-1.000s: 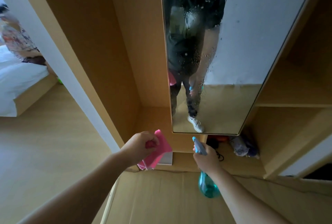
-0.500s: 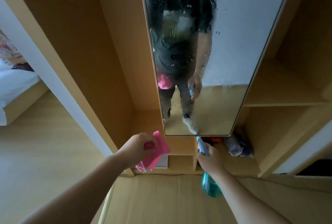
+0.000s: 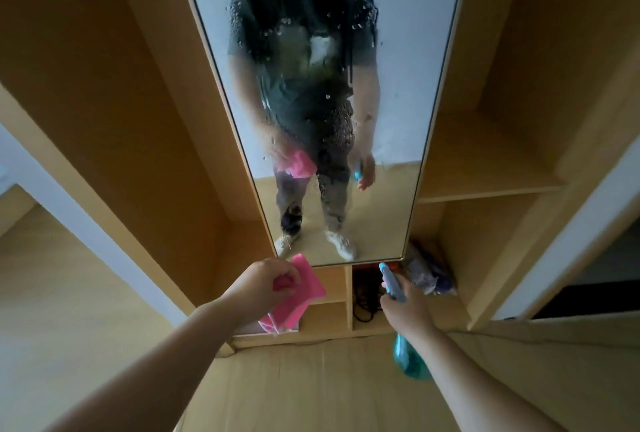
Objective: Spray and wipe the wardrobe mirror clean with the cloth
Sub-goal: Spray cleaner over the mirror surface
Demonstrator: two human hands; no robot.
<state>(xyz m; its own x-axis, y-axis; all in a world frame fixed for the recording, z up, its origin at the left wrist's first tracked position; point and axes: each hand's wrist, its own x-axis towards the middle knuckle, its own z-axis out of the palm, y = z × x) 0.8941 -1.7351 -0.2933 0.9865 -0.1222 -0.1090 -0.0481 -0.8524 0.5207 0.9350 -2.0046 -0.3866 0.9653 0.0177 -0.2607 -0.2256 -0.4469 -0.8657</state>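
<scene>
Facing: I am looking through the head camera at the mirror [image 3: 408, 51], which is standing upright in the middle of the wooden wardrobe [image 3: 138, 102].
Mirror surface: droplets are clinging to the glass, thickest down the middle, and are blurring the person's reflection.
Left hand: the left hand [image 3: 266, 281] is clenching the pink cloth [image 3: 304, 293], fingers curling round its upper edge while the rest is hanging below the fist.
Cloth position: it is sitting just under the mirror's lower left corner; I am not seeing whether it is touching the frame.
Right hand: the right hand [image 3: 405, 307] is grasping the blue spray bottle [image 3: 407, 357] by the neck, its nozzle pointing up towards the mirror's bottom edge and its teal body hanging beneath the wrist.
Under the mirror: a dark cable [image 3: 367, 296] is lying in a small open compartment, and a crumpled bundle [image 3: 429, 272] is sitting just to its right.
Right side: a shelf [image 3: 485, 172] is running beside the mirror.
</scene>
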